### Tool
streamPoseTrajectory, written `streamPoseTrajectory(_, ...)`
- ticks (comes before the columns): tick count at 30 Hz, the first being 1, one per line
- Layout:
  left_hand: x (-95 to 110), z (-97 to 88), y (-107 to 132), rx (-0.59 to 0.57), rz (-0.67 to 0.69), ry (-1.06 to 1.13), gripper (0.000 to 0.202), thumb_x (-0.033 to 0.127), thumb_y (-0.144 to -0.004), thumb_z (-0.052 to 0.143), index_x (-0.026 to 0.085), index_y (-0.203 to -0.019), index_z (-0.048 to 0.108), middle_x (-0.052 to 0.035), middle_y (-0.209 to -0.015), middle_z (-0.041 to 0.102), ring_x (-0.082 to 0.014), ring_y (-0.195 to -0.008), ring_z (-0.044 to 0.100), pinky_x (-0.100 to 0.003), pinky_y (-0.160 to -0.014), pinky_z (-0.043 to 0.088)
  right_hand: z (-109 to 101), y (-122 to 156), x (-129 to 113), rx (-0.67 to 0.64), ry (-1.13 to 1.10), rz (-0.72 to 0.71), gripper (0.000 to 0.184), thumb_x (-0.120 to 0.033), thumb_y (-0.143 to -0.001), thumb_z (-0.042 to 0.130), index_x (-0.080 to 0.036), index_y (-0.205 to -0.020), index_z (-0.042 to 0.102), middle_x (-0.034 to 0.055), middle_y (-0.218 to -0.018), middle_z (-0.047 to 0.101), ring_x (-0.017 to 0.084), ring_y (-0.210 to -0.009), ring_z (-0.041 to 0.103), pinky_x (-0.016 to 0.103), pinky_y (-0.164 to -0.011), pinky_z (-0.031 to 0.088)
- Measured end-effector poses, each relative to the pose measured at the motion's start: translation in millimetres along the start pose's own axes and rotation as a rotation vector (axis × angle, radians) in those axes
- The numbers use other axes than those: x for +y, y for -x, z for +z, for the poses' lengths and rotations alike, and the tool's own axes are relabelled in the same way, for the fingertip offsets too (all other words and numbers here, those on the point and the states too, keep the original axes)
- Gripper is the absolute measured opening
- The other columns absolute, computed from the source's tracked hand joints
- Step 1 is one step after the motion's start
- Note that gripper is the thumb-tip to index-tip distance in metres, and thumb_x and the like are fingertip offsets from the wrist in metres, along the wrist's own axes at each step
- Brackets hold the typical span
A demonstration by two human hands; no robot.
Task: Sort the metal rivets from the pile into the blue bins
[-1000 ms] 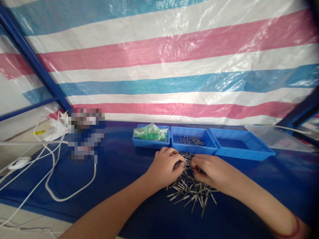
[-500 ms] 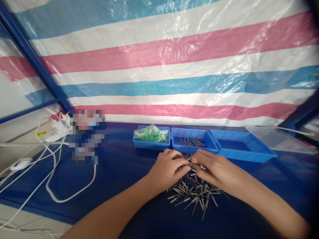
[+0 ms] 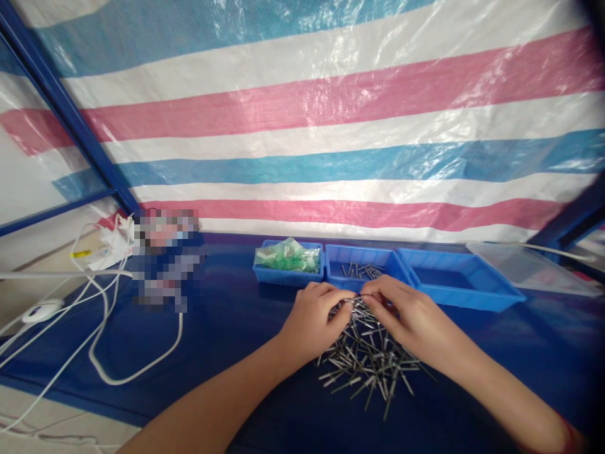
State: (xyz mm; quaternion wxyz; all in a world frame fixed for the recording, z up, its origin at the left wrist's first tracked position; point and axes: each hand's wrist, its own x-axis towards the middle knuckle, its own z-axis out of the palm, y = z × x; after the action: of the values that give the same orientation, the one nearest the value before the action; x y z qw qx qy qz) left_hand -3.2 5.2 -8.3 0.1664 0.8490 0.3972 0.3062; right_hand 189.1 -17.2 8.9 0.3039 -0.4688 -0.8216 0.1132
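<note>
A loose pile of metal blind rivets (image 3: 371, 362) lies on the dark blue tabletop. At its far edge my left hand (image 3: 317, 317) has thumb and forefinger closed on one end of a thin rivet. My right hand (image 3: 407, 315) pinches the other end from the right, its fingers bent over the pile. Only a thin dark part of that rivet shows between my fingertips. Just beyond my hands stands a blue bin (image 3: 333, 277) with several rivets (image 3: 362, 271) lying in it.
Left of that bin, another blue bin (image 3: 288, 277) holds a green and clear plastic bag (image 3: 289, 255). A larger blue bin (image 3: 472, 293) stands on the right, beside a translucent plastic sheet (image 3: 529, 271). White cables (image 3: 101, 340) cross the table's left side. A striped tarp (image 3: 302, 145) hangs behind.
My fingers have come up from among the rivets, and more of the pile shows between my hands. My fingertips now meet at a single thin rivet.
</note>
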Motion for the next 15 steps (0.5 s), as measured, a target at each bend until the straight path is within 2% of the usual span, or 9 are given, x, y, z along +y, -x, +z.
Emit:
streamPoseTrajectory(5,0.4,-1.7,0.8,-0.006,-0.026,-0.011,0.027,0.015,-0.085,0.052,0.023,-0.107,0.066,-0.0023,-0.099,0.067,-0.0208,-0.094,0.056,-0.033,-0.084,0.044,-2.7,0.3,-1.4,0.032,0.004,0.020,0.014,-0.025,-0.096,0.039,-0.021,-0.093,0.052,0.0053,-0.089,0.057,0.017,-0.078,0.056,0.031,-0.071,0.044)
streamPoseTrajectory(8,0.2,-1.9,0.8,-0.010,-0.002,-0.002,0.027,0.017,-0.087,0.052,0.022,-0.110,0.064,-0.0028,-0.099,0.067,-0.0202,-0.092,0.057,-0.033,-0.082,0.043,-3.2,1.3,-5.1,0.021,-0.039,-0.013,0.013,-0.024,-0.095,0.040,-0.021,-0.093,0.052,0.0046,-0.089,0.057,0.016,-0.079,0.056,0.029,-0.071,0.044)
streamPoseTrajectory(10,0.0,-1.4,0.5,-0.032,0.030,-0.007,0.021,0.023,-0.092,0.048,0.022,-0.102,0.066,-0.0023,-0.096,0.068,-0.0188,-0.088,0.057,-0.032,-0.080,0.042,-3.0,2.0,-8.2,0.012,-0.087,-0.050,0.012,-0.023,-0.095,0.040,-0.021,-0.093,0.053,0.0041,-0.088,0.057,0.016,-0.079,0.056,0.028,-0.070,0.044)
streamPoseTrajectory(13,-0.3,-0.6,-0.4,-0.058,0.061,-0.017,0.024,0.027,-0.095,0.044,0.020,-0.087,0.066,-0.0019,-0.093,0.068,-0.0170,-0.084,0.057,-0.030,-0.077,0.041,-3.2,2.6,-12.3,0.040,-0.150,-0.076,0.011,-0.022,-0.095,0.043,-0.022,-0.095,0.054,0.0037,-0.087,0.058,0.015,-0.078,0.055,0.028,-0.070,0.044)
streamPoseTrajectory(15,0.0,-0.8,-0.8,-0.043,0.069,0.003,0.024,0.026,-0.096,0.043,0.020,-0.086,0.065,-0.0022,-0.094,0.068,-0.0166,-0.084,0.057,-0.029,-0.077,0.041,-4.2,2.5,-13.4,0.064,-0.170,-0.070,0.010,-0.023,-0.094,0.044,-0.022,-0.095,0.055,0.0036,-0.086,0.058,0.015,-0.077,0.055,0.027,-0.068,0.044)
